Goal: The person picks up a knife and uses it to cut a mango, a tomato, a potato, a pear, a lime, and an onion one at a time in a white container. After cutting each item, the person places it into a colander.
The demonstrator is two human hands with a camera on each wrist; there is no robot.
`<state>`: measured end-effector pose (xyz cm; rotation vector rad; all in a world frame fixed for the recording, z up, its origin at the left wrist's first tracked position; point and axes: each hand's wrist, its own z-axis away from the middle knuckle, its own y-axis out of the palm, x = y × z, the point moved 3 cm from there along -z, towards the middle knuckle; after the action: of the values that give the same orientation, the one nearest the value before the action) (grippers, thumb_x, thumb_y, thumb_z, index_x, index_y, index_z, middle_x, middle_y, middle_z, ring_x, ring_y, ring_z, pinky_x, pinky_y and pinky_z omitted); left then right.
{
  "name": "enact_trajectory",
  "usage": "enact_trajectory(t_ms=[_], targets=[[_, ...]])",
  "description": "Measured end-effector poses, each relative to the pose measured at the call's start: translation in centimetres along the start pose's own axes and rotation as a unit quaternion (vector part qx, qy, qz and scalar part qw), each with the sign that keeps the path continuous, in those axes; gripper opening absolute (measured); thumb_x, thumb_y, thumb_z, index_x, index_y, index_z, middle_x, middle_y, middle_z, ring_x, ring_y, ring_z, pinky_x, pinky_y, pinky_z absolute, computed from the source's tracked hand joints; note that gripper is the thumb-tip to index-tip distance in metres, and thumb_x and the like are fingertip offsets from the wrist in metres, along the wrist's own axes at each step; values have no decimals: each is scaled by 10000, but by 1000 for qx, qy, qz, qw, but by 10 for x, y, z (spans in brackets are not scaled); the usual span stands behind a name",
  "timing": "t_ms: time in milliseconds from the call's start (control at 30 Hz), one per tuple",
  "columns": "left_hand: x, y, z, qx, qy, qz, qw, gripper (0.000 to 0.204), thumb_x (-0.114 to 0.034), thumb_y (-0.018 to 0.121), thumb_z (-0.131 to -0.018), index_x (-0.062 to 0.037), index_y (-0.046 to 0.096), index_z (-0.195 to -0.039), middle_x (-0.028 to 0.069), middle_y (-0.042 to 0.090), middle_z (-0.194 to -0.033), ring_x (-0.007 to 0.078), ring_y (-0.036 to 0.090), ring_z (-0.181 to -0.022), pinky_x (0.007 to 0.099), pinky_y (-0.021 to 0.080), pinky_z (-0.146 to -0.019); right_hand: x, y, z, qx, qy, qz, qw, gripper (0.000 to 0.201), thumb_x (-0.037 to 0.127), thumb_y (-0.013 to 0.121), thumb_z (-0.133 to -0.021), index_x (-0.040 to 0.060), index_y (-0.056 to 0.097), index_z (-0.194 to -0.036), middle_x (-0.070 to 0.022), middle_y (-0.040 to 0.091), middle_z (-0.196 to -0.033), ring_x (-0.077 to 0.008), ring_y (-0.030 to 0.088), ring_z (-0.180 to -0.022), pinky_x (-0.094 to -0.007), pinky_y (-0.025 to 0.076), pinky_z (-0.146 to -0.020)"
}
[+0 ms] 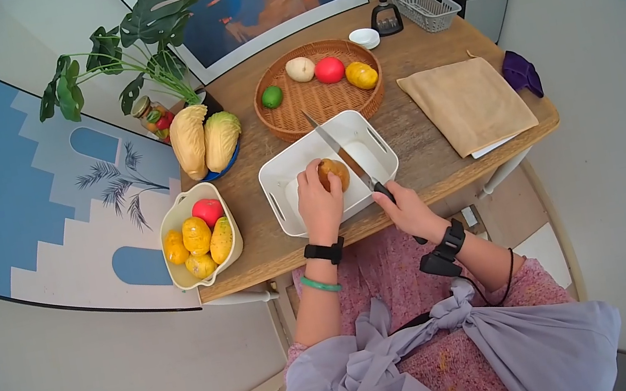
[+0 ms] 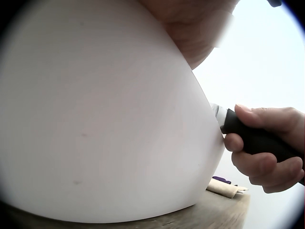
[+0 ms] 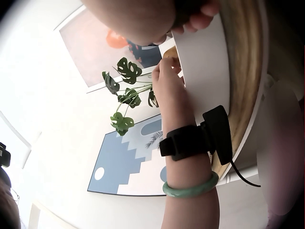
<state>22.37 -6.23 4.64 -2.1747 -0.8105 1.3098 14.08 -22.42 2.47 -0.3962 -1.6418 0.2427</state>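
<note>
A brown round item [image 1: 334, 174] is in the white rectangular basin [image 1: 273, 171], gripped by my left hand [image 1: 321, 204] from its left side. My right hand [image 1: 413, 214] holds a knife [image 1: 340, 149] by its black handle, the blade slanting up and left across the basin, just right of the brown item. In the left wrist view the basin wall [image 2: 105, 114] fills much of the picture, and my right hand [image 2: 271, 143] is wrapped round the handle. The right wrist view shows my left hand [image 3: 167, 78] at the brown item [image 3: 170, 53].
Behind the basin, a round wicker tray [image 1: 293, 123] holds produce. To the left stand a cream basket [image 1: 234, 260] of fruit and two cabbages [image 1: 222, 140] on a blue plate. A beige cloth [image 1: 468, 105] lies at the right, a grey basket [image 1: 426, 7] at the back.
</note>
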Motion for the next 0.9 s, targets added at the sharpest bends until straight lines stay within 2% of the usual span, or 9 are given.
enact_trajectory(t_ms=[67,167,267,400,467,667,800,867,900], targets=[[-1,-1,0,17,-31,15,999,335,-196,547,-892,-58,538,-1198,187,551,-1104,375,600,-934,434,507,-797,2,1,-1,-5,-10,-2,1000,357,306,518,-978,-43,505,-908,-287,593,-777,-475,578,-763,-465,451,-656],[-2,-2,0,16,-39,9,999,344,-195,531,-902,-65,528,-1220,194,543,-1098,386,606,-903,441,510,-781,1,1,0,7,19,-4,1000,355,306,517,-979,-44,508,-918,-285,594,-778,-472,582,-764,-466,453,-656],[-3,-3,1,2,-34,6,999,355,-176,509,-913,-79,521,-1254,194,537,-1096,385,608,-898,443,511,-773,2,3,-1,18,-1,31,999,353,304,515,-979,-44,507,-924,-284,594,-776,-465,589,-767,-459,455,-656],[-3,-3,2,22,-53,3,998,377,-167,477,-927,-105,511,-1298,195,533,-1101,369,602,-929,442,502,-807,-2,4,-1,-2,19,-8,1000,338,291,522,-977,-41,507,-917,-286,592,-772,-462,592,-761,-451,457,-652],[-1,-2,1,0,-26,-18,1000,364,-148,481,-928,-99,526,-1285,187,531,-1086,370,616,-867,444,517,-737,-6,3,-1,3,12,-2,1000,334,287,525,-976,-41,507,-914,-286,590,-770,-462,592,-758,-448,457,-649],[-4,-1,3,-25,-18,-48,998,344,-178,531,-914,-98,548,-1249,172,551,-1055,362,618,-860,446,520,-723,-17,6,-3,-14,8,-12,1000,327,282,538,-971,-39,512,-917,-280,582,-745,-458,587,-733,-440,452,-629],[-3,-3,4,-36,-16,-31,999,360,-193,585,-886,-79,534,-1223,174,557,-1042,369,617,-868,451,519,-723,-14,4,-3,7,24,-9,1000,324,273,544,-971,-46,512,-921,-249,563,-698,-388,573,-653,-416,450,-616],[-1,-2,4,-34,-39,-13,999,379,-198,619,-861,-65,505,-1196,176,554,-1046,375,616,-877,452,517,-726,-15,5,-2,-25,1,-17,1000,317,269,537,-976,-41,511,-916,-218,560,-665,-319,571,-585,-399,448,-574],[0,-2,4,-37,-41,-14,998,379,-198,619,-861,-65,505,-1196,176,554,-1046,375,616,-877,452,517,-726,-11,4,-2,-21,-1,-18,1000,317,269,537,-976,-41,511,-916,-218,560,-665,-319,571,-585,-399,448,-574]])
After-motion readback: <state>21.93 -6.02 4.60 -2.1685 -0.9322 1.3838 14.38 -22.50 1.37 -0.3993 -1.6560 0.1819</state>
